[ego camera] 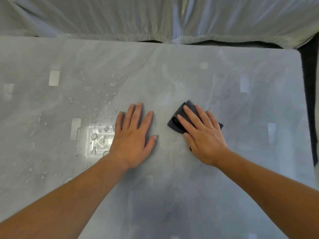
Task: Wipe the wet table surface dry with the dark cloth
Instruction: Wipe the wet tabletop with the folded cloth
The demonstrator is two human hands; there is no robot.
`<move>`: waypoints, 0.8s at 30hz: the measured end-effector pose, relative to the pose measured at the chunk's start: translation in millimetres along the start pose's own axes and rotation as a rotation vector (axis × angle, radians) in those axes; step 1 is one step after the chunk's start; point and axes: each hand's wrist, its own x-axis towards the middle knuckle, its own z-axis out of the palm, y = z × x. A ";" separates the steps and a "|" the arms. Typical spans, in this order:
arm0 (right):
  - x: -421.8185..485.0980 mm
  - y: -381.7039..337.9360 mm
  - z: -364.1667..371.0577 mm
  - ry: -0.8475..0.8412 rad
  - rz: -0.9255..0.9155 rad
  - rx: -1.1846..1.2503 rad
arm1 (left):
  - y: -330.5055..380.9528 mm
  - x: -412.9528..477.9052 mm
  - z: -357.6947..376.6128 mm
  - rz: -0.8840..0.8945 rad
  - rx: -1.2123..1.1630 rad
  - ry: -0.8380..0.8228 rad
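A grey table (172,195) fills the view. Water drops (101,107) and small puddles lie scattered over its left half, from the middle toward the left edge. A folded dark cloth (179,114) lies on the table right of centre. My right hand (203,135) presses flat on top of it, fingers spread, covering most of it. My left hand (134,133) rests palm down on the bare table just left of the cloth, at the edge of the wet patch, with nothing in it.
A pale plastic sheet (155,16) hangs in folds behind the table's far edge. The table's right edge (303,100) borders a dark floor. Bright reflections of lights show on the surface.
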 end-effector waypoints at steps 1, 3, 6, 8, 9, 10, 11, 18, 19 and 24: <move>13.9 9.4 -6.0 0.030 0.064 0.004 | -3.2 9.3 -2.9 -0.011 0.005 -0.005; 57.2 24.6 -20.2 0.093 0.291 0.080 | -10.3 21.0 -2.8 -0.018 0.018 -0.019; 114.6 27.2 -39.2 0.160 0.530 0.152 | -13.8 21.9 3.4 0.006 0.006 -0.018; 127.3 8.5 -37.2 0.175 0.467 0.125 | -17.5 22.4 7.1 0.009 -0.012 -0.013; 122.0 -4.0 -32.5 0.164 0.371 0.090 | -18.4 22.6 7.2 0.009 -0.025 -0.014; 111.9 -15.2 -26.5 0.147 0.258 0.046 | -19.3 22.8 6.9 0.012 -0.038 -0.014; 101.8 -20.5 -22.3 0.125 0.163 0.015 | -20.2 23.3 6.0 0.017 -0.049 -0.017; 184.6 20.2 -49.9 0.190 0.466 0.103 | -22.1 23.7 6.7 0.039 -0.052 -0.012; 196.0 15.2 -51.9 0.206 0.495 0.101 | -22.5 24.5 7.8 0.041 -0.051 -0.008; 168.9 -18.9 -39.4 0.094 0.076 -0.026 | -23.8 23.7 9.9 0.055 -0.029 0.008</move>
